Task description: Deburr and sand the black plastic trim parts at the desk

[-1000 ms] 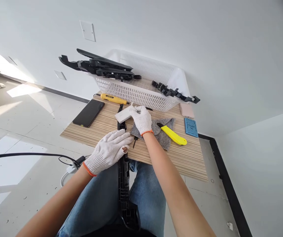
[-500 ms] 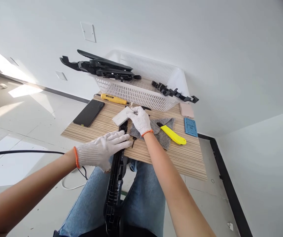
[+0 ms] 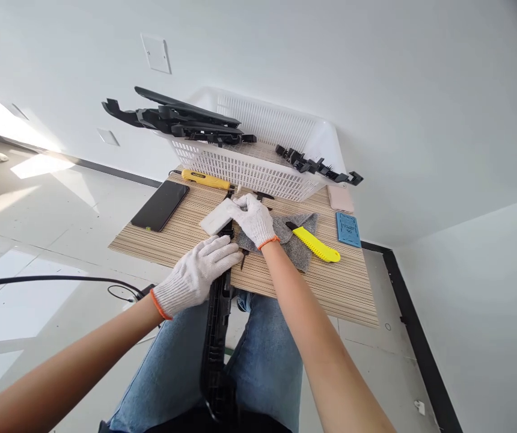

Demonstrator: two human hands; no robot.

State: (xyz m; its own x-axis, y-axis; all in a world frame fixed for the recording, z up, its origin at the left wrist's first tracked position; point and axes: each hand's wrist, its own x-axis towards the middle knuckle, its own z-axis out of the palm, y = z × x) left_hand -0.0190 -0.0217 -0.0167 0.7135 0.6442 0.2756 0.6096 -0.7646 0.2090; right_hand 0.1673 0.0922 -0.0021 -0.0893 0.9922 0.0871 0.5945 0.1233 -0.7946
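A long black plastic trim piece [image 3: 216, 337] runs from my lap up over the table's front edge. My left hand [image 3: 199, 270], in a white knit glove with an orange cuff, lies across it, fingers stretched and flat; its thumb is hidden. The gloved right hand [image 3: 253, 221] pinches the edge of a flat white block [image 3: 217, 216], which covers the upper part of the trim piece. Beside and beneath that hand is a grey cloth [image 3: 301, 252]. A yellow utility knife [image 3: 316, 243] rests on the cloth.
A white plastic basket [image 3: 249, 171] holding several black plastic parts [image 3: 186, 120] stands at the back of the striped table [image 3: 267, 273]. A yellow-handled tool [image 3: 205, 179] and a phone [image 3: 161, 205] are on the left. On the right are a blue card [image 3: 347, 230] and a pink item [image 3: 340, 199].
My left hand has shifted slightly right and up along the trim piece. The piece's lower end has swung right. The white block has moved slightly left and down, still in my right hand.
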